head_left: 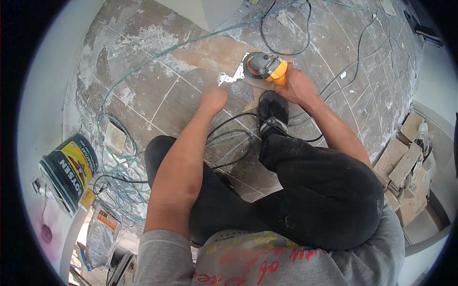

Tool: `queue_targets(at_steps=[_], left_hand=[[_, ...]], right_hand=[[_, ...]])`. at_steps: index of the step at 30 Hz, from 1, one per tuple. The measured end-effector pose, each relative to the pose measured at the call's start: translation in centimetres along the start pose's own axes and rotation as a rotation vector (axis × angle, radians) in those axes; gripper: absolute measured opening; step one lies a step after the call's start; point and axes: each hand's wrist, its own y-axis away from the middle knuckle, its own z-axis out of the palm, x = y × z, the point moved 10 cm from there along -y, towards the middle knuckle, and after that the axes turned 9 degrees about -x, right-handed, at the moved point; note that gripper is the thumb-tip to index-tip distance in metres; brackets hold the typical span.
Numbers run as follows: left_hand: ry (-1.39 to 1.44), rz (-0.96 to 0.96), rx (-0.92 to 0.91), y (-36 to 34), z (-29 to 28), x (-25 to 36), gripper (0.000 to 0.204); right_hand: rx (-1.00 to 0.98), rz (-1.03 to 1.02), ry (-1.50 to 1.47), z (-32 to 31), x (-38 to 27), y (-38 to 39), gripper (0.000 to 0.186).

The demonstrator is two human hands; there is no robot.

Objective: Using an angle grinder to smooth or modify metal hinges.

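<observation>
My right hand [296, 86] grips a yellow-and-grey angle grinder [271, 67], its disc turned to the left and resting at the right end of a jagged, bright white piece [233, 76] I cannot identify clearly. My left hand [213, 97] is closed just below that piece's left end, slightly blurred; whether it grips the piece is unclear. Under and behind them lies a tan, dusty board or tile [210, 52]. My right foot [273, 107] in a black shoe is just below the grinder, and a black cord [238, 116] loops between my legs.
Dusty grey tiled floor [162, 100] carries tangled teal hose [129, 66] and black cables [307, 28]. At left stand a dark paint bucket [67, 169] and a grey sack [98, 233] near a white wall. Broken tile pieces [403, 162] are piled at right. A dark object [427, 33] sits far upper right.
</observation>
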Motion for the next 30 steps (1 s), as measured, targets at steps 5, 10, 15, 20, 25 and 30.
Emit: queue_targets(at_steps=[5,10,15,20,25,30], left_hand=[[-0.029,0.045,0.090,-0.4,-0.1,-0.2,0.044],[-0.013,0.057,0.099,-0.5,0.0,-0.4,0.043],[-0.036,0.012,0.026,-0.2,0.0,-0.2,0.053],[-0.029,0.025,0.030,0.3,-0.4,0.4,0.052],[-0.031,0.015,0.046,0.5,-0.6,0.5,0.051],[-0.062,0.019,0.044,0.6,-0.6,0.8,0.048]], right_hand=[[-0.003,0.002,0.001,-0.3,-0.2,0.1,0.056],[-0.017,-0.009,-0.005,-0.3,-0.4,0.0,0.056],[-0.020,-0.025,0.011,-0.3,-0.7,-0.2,0.056],[-0.015,0.016,0.039,-0.5,-0.4,-0.1,0.058],[-0.014,-0.014,0.037,-0.5,-0.7,-0.2,0.058],[-0.003,-0.018,0.033,-0.6,-0.7,-0.1,0.057]])
